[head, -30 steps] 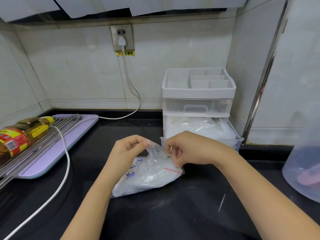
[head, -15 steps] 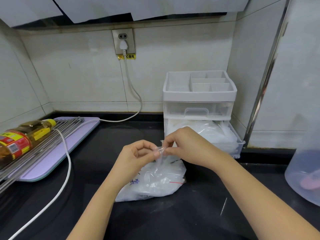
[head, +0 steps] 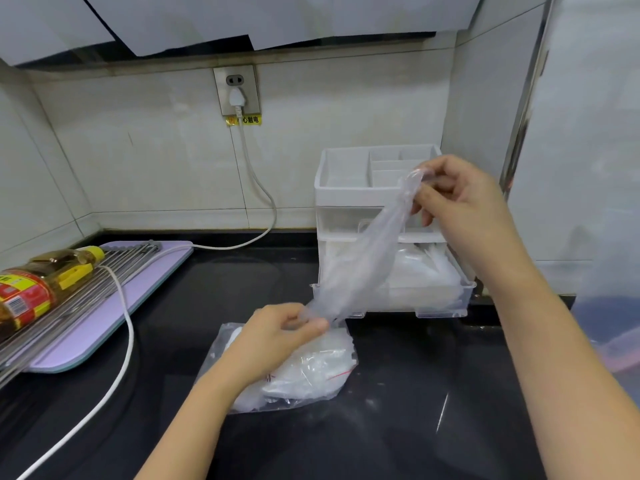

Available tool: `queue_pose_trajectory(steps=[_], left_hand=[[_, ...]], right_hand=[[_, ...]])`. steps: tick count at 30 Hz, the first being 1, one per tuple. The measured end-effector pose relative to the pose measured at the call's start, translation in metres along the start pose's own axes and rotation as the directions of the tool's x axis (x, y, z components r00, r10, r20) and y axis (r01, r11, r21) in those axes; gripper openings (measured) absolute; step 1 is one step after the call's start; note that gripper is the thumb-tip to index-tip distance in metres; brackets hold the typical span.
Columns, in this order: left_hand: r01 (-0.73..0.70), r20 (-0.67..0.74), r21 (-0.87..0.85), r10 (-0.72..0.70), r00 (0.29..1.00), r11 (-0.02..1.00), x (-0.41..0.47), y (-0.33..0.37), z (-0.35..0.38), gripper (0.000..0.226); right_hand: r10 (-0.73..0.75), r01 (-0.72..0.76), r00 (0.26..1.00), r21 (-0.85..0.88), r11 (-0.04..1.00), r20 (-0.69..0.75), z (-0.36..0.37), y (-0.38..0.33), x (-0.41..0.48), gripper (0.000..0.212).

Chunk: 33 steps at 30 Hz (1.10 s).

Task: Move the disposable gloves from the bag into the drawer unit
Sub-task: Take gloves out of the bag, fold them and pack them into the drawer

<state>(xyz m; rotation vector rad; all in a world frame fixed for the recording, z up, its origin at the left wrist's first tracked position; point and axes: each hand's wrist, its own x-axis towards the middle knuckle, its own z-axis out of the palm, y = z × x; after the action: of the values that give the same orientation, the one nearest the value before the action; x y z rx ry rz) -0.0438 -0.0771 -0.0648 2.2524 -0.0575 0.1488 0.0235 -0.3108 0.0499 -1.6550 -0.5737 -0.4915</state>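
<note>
Evidently a single disposable glove (head: pixel 363 265) was held stretched between the two hands. Its upper end was pinched by the curled fingers of the right hand (head: pixel 460 202), up in front of the drawer unit (head: pixel 346 188). Its lower end was pinched between the thumb and fingers of the left hand (head: pixel 277 337), low over the mouth of the bag (head: pixel 311 379). Whether the bag's edge was gripped as well could not be told. The bag, with more gloves bunched inside, lay on the desk (head: pixel 415 427) under the left hand. The bottom drawer (head: pixel 436 308) stood pulled out below the right hand, and a heap of gloves (head: pixel 426 271) was seen in it.

Several faults could be foreseen. The film looked thin and was drawn taut, so it could be torn if the hands were pulled further apart. Were the lower end not released cleanly, the light bag could be dragged or lifted, and clinging gloves could be drawn out and spilled. Once freed, the limp glove could be swung wide of the drawer and dropped on the desk, or left draped over the drawer's front wall.
</note>
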Motion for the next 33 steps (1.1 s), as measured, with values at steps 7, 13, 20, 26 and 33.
queue_pose_trajectory(steps=[7, 13, 20, 26, 33], left_hand=[[-0.229, -0.276, -0.337, 0.137, 0.951, 0.913, -0.004, 0.053, -0.007, 0.058], [-0.169, -0.142, -0.253, 0.137, 0.98, 0.952, 0.01, 0.094, 0.017, 0.065], [-0.073, 0.095, -0.435, 0.126, 0.987, 0.897, 0.049, 0.091, -0.006, 0.011], [-0.022, 0.007, -0.502, 0.029, 1.0, 0.864, 0.079, 0.105, -0.033, 0.02], [0.006, 0.237, -0.17, 0.036, 0.971, 0.985, 0.09, 0.113, -0.027, 0.022]], right_hand=[[-0.039, 0.059, 0.996, -0.25, 0.966, 0.083, 0.003, -0.003, -0.005, 0.015], [-0.111, 0.131, 0.99, -0.281, 0.951, 0.086, 0.007, -0.015, -0.01, 0.017], [-0.066, 0.064, 0.998, -0.149, 0.987, -0.012, -0.019, -0.013, -0.003, 0.016], [0.034, -0.052, 0.995, -0.2, 0.978, -0.091, -0.034, 0.01, 0.008, 0.02], [0.124, -0.141, 0.985, -0.155, 0.978, -0.116, -0.031, 0.03, 0.016, 0.022]])
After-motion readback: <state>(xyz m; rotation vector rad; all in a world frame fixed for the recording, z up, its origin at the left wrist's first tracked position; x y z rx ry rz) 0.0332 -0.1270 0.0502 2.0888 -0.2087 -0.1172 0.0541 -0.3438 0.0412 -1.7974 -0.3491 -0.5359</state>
